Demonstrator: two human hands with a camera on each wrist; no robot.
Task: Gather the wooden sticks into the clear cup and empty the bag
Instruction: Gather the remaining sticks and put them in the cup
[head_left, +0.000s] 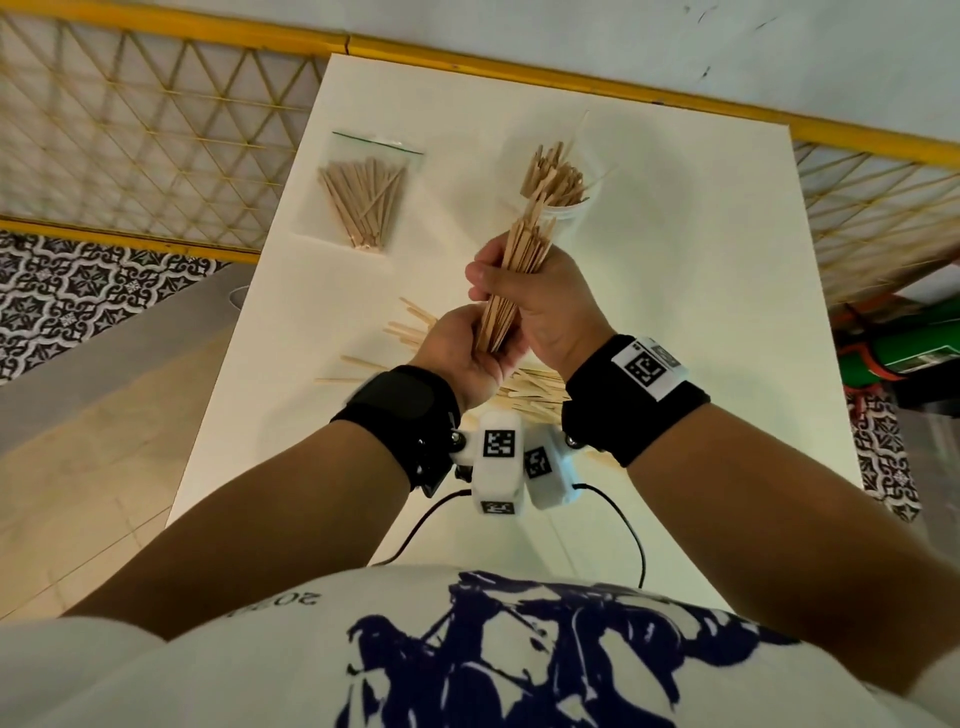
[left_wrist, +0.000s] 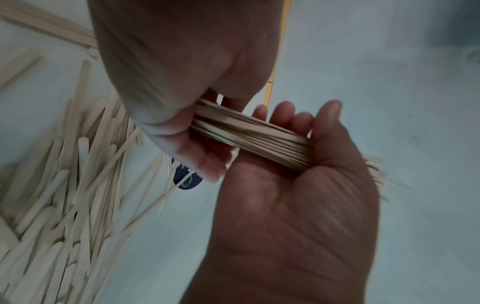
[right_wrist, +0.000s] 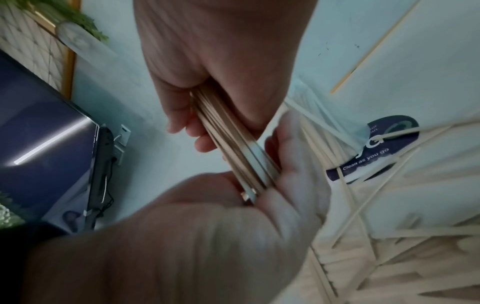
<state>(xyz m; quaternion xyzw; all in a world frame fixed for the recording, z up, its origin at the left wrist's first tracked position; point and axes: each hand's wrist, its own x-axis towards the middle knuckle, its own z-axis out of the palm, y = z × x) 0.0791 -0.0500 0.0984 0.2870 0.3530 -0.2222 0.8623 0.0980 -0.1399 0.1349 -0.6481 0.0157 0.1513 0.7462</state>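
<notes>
Clutching one stick bundle (head_left: 511, 291), both grips closed: left hand (head_left: 470, 353), right hand (head_left: 545, 296).

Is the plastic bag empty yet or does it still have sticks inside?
Not empty. The bag lies flat on the table with a bunch of sticks showing through its clear plastic.

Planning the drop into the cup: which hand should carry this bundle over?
Probably the right hand: it grips the bundle of flat wooden sticks mid-length and is nearer the clear plastic cup. The left hand only holds the bundle's lower ends.
</notes>
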